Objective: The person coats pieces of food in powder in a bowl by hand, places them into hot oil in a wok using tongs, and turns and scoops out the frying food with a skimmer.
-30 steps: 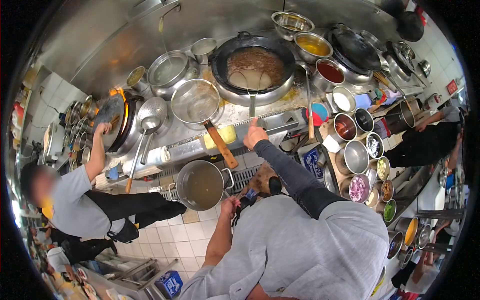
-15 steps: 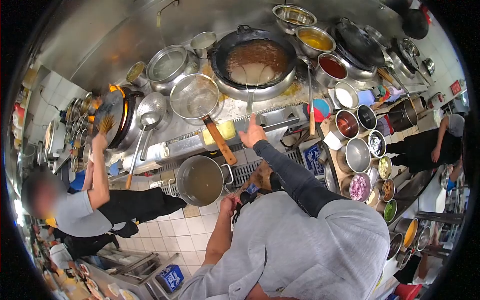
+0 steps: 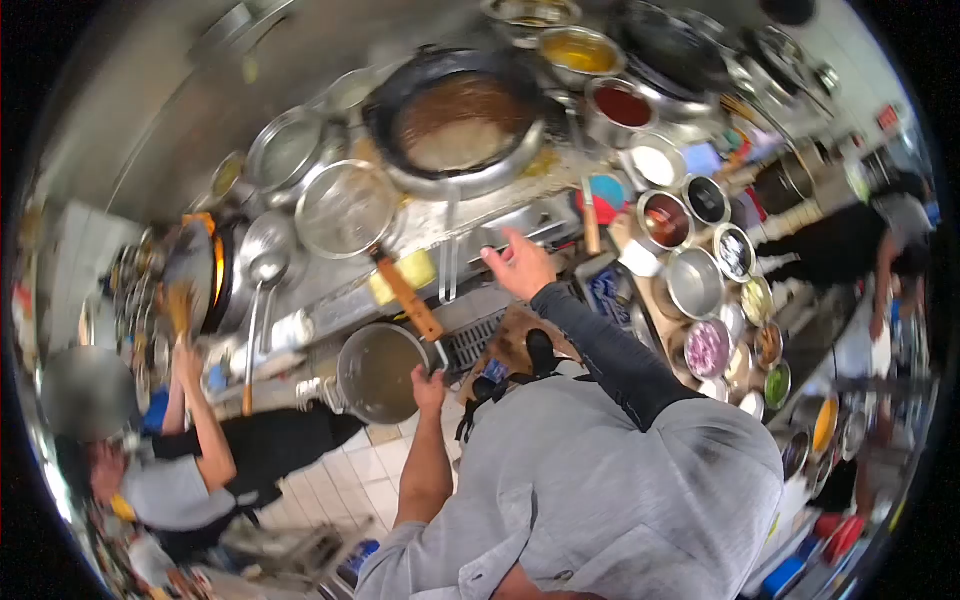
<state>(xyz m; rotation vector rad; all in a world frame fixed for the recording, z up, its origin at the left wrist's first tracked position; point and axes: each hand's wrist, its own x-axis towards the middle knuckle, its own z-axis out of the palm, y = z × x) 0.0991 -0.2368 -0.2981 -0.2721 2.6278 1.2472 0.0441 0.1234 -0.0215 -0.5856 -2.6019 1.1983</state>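
My right hand (image 3: 520, 266) is raised in front of the stove with its fingers apart, near the long metal handle (image 3: 450, 245) of a tool whose other end reaches into a black wok (image 3: 452, 170) of brown liquid. My left hand (image 3: 428, 386) is at the right side of a large metal pot (image 3: 378, 372) of cloudy liquid, close to the pot's side handle (image 3: 441, 354). Its thumb and fingers look spread; whether it touches the handle I cannot tell. A round mesh strainer (image 3: 346, 208) with a wooden handle (image 3: 408, 296) lies over the stove edge.
At left a co-worker (image 3: 180, 490) holds a bamboo brush (image 3: 180, 308) by a flaming wok (image 3: 200, 270). Bowls of red sauce (image 3: 622, 104), yellow liquid (image 3: 580, 52) and chopped onion (image 3: 708, 346) stand at right. A yellow sponge (image 3: 404, 277) lies on the stove edge.
My right hand has come away from the long metal handle. My left hand has moved from my waist to the pot's right side. The view has shifted and blurred.
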